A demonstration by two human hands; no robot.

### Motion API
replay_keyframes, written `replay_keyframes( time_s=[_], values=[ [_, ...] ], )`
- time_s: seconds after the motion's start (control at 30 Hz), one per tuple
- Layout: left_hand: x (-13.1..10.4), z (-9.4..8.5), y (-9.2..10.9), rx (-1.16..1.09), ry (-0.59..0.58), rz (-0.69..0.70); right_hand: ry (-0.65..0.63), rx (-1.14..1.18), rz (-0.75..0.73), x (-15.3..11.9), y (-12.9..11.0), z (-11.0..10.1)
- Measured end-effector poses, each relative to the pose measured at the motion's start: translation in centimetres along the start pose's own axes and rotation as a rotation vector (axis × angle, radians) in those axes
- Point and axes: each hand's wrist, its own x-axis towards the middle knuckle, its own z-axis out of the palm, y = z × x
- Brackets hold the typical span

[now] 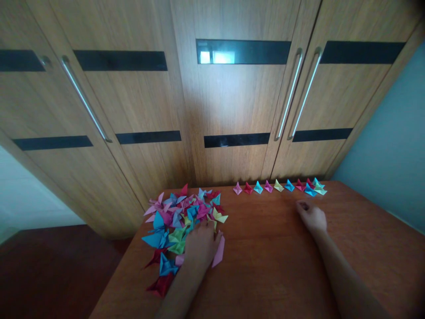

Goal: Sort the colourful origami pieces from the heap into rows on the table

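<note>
My left hand reaches into a pile of colourful folded paper pieces on the left of the wooden table. Its fingertips are among the papers, and whether they grip one cannot be made out. A pink paper piece shows just right of this hand, and a green one lies to its left. My right hand rests on the table with its fingers curled together; anything inside them is hidden. Beyond it, along the back edge, stands a row of small folded papers, among them a yellow one.
Wooden cabinet doors with long metal handles rise right behind the table's back edge. A blue and a dark red folded paper lie near the table's left edge. A pale wall stands on the right.
</note>
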Motion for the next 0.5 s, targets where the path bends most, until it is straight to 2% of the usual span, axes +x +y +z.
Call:
replay_keyframes(
  time_s=[0.1, 0.27, 0.5],
  values=[
    [0.1, 0.1, 0.1, 0.012, -0.014, -0.004, 0.007, -0.003, -0.020, 0.1, 0.1, 0.1],
    [-0.1, -0.7, 0.0, 0.037, -0.058, -0.030, 0.008, -0.058, -0.039, 0.2, 0.2, 0.2],
    [-1.4, -1.9, -1.3, 0.053, 0.059, -0.051, -0.006, -0.065, -0.034, 0.2, 0.2, 0.3]
  ],
)
